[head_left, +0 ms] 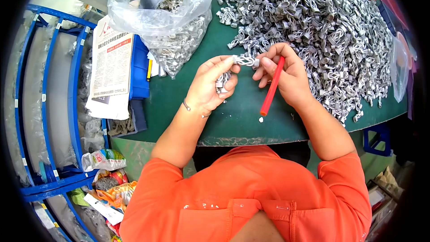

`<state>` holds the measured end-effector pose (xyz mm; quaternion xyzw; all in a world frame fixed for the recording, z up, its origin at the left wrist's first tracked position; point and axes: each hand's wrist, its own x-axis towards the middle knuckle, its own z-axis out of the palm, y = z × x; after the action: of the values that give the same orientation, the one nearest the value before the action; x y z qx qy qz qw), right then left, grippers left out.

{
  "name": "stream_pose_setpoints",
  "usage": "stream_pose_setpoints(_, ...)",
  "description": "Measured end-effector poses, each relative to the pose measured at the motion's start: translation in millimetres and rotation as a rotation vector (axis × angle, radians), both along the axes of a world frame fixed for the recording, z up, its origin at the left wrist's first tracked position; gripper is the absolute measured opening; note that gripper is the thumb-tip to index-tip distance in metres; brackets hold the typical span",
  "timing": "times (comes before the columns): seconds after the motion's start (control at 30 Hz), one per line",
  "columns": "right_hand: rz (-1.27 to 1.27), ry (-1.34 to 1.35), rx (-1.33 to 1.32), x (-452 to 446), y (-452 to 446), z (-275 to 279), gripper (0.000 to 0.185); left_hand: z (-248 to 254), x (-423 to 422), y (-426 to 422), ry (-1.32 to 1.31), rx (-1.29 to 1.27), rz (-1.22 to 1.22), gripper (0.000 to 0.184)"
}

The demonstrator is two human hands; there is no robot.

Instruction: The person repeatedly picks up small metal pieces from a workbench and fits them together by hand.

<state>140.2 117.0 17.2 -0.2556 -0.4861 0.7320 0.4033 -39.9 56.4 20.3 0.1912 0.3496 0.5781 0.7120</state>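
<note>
Between my two hands a grey twisted metal piece (246, 61) with coiled ends is held level over the green table. My left hand (209, 83) pinches its left end between thumb and forefinger. A second grey twisted piece (222, 82) is tucked in the curled lower fingers of that hand. My right hand (286, 74) has its thumb and fingertips at the right end of the level piece. Held also in the right hand is a red stick-like tool (272, 90), slanting down toward me; its exact kind cannot be made out.
A large heap of similar grey pieces (313, 31) covers the right of the green table (179, 103). At the back left stands a clear plastic bag (179, 40) of them. A newspaper (111, 71) lies over a blue bin (139, 71), near a blue rack (49, 103).
</note>
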Motion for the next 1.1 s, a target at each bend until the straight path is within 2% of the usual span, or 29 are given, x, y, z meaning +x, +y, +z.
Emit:
stream_pose_setpoints(0.07, 0.033, -0.012, -0.049, 0, 1, 0, 0.008, 4, 6, -2, 0.098, 0.016, 0.034, 0.016)
stream_pose_setpoints(0.17, 0.052, 0.076, -0.038, -1, 3, -7, 0.012, 9, 12, -7, 0.401, 0.181, 0.088, 0.018)
stream_pose_setpoints(0.2, 0.044, 0.084, 0.043, -2, 3, -9, 0.015, 10, 14, -8, 0.4, 0.18, 0.091, 0.018)
stream_pose_setpoints(0.27, 0.038, 0.089, 0.123, -3, 3, -12, 0.017, 12, 20, -10, 0.627, 0.336, 0.156, 0.022)
stream_pose_setpoints(0.3, 0.025, 0.074, 0.175, -3, 3, -13, 0.018, 12, 21, -10, 0.636, 0.343, 0.173, 0.026)
stream_pose_setpoints(0.4, -0.04, 0.033, 0.317, -3, 1, -13, 0.022, 8, 17, -12, 0.707, 0.376, 0.165, 0.023)
stream_pose_setpoints(0.47, -0.096, 0.011, 0.409, -3, -2, -11, 0.025, 6, 15, -10, 0.638, 0.294, 0.155, 0.022)
stream_pose_setpoints(0.57, -0.172, 0.126, 0.459, -4, -7, -7, 0.04, 2, 15, -6, 0.491, 0.161, 0.102, 0.021)
stream_pose_setpoints(0.67, -0.166, 0.145, 0.553, -7, -10, -10, 0.039, -2, 18, -4, 0.4, 0.102, 0.035, 0.02)
stream_pose_setpoints(0.73, -0.174, 0.18, 0.52, -7, -11, -12, 0.036, -3, 18, -3, 0.158, 0.064, -0.064, 0.02)
stream_pose_setpoints(0.77, -0.138, 0.116, 0.64, -4, -9, -12, 0.034, -2, 19, -4, 0.112, 0.063, -0.094, 0.022)
stream_pose_setpoints(0.8, -0.1, 0.052, 0.761, -3, -8, -12, 0.032, -2, 22, -6, 0.116, 0.066, -0.091, 0.022)
stream_pose_setpoints(0.87, -0.108, 0.054, 0.762, -4, -12, -9, 0.03, -4, 30, -8, 0.13, 0.093, -0.025, 0.024)
stream_pose_setpoints(0.93, -0.087, 0.196, 0.503, -6, -15, -5, 0.03, -6, 29, -10, 0.13, 0.099, -0.01, 0.022)
stream_pose_setpoints(1.0, -0.13, 0.188, 0.458, -9, -14, -6, 0.029, -4, 26, -13, 0.138, 0.097, 0.007, 0.018)
stream_pose_setpoints(1.07, -0.177, -0.007, 0.828, -4, -7, -11, 0.026, -11, 28, -14, 0.259, 0.127, 0.066, 0.02)
stream_pose_setpoints(1.1, -0.203, -0.055, 0.866, 1, -5, -8, 0.025, -17, 29, -13, 0.327, 0.133, 0.078, 0.02)
